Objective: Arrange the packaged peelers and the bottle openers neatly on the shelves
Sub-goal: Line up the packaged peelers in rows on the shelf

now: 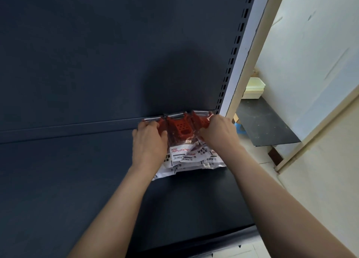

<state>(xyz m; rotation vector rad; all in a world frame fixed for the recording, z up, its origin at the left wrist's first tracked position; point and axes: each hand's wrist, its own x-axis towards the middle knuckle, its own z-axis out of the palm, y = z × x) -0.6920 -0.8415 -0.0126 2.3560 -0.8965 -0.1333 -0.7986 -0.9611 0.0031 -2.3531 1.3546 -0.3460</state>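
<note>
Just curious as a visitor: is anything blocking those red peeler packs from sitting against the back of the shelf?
Nothing visible does. The packaged peelers already lie on the shelf with their tops at the back panel, and the left hand and right hand touch them directly.

Two hands and two forearms were all that showed of the person. The left hand (pixel 148 139) and the right hand (pixel 217 131) were bare, their backs smooth, the knuckles showing as low ridges. The left forearm (pixel 116 205) and the right forearm (pixel 281 199) were bare too — uncovered skin ran from each wrist down to the lower edge of the view. Both arms were slim and even in outline, widening gradually away from the wrists — the fingertips were too hidden to make out the nails.
</note>
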